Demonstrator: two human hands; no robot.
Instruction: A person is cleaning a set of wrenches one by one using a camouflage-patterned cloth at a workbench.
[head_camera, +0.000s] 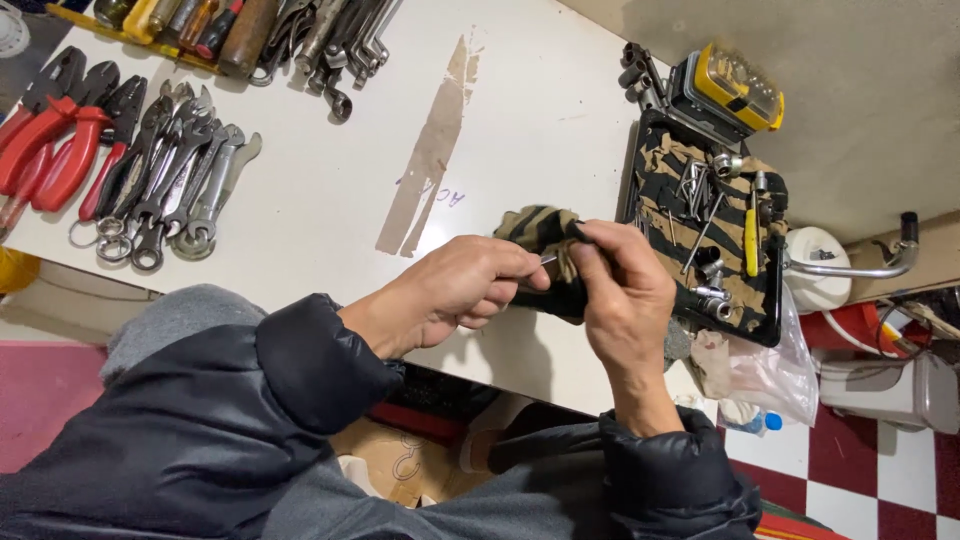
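2 hands pinch 1 thin metal piece — perhaps a bit — in 1 cloth.

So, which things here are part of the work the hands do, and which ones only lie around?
In hand:
left hand, pinching a thin metal piece
right hand, gripping a camouflage cloth

Lying about:
red-handled pliers
row of wrenches
black tray with small tools
yellow case
plastic bag
strip of tape on the white table

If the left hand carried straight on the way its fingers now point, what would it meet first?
The left hand points right, pinching a thin metal piece. It would first meet the camouflage cloth and right hand almost at once, though depth is unclear.
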